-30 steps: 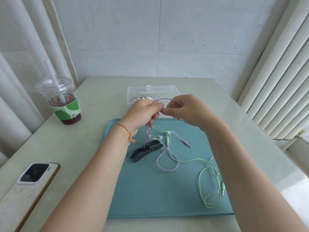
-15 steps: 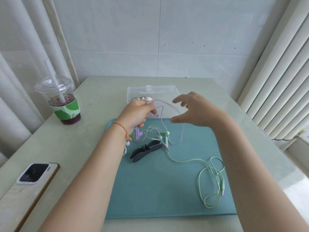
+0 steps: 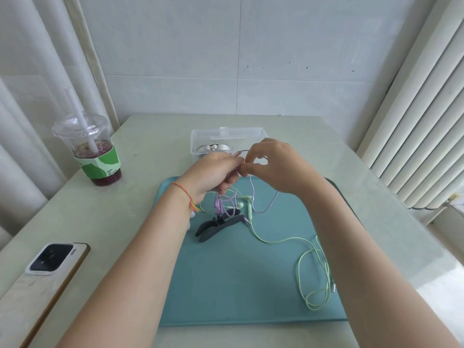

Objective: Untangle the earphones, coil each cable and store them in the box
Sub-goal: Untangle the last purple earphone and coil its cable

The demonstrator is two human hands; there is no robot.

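Note:
My left hand (image 3: 213,172) grips a bundle of the purple earphone cable (image 3: 253,197) above the teal mat (image 3: 238,272). My right hand (image 3: 273,167) pinches the same purple cable right beside the left fingers; a loop hangs below them and its plug lies near the black clips. The green earphones (image 3: 311,272) lie loose on the mat, buds near the middle, cable looped at the right. The clear plastic box (image 3: 200,139) stands open just behind my hands, with white earphones (image 3: 213,147) inside.
Two black cable clips (image 3: 218,224) lie on the mat under my left hand. A lidded drink cup with a straw (image 3: 93,151) stands at the left. A phone (image 3: 50,262) lies face down near the left front edge. Curtains flank the table.
My right hand, spread apart from the left half a second ago, has come back and pinches the purple cable at the left fingers. The purple cable's loose length on the mat has shortened.

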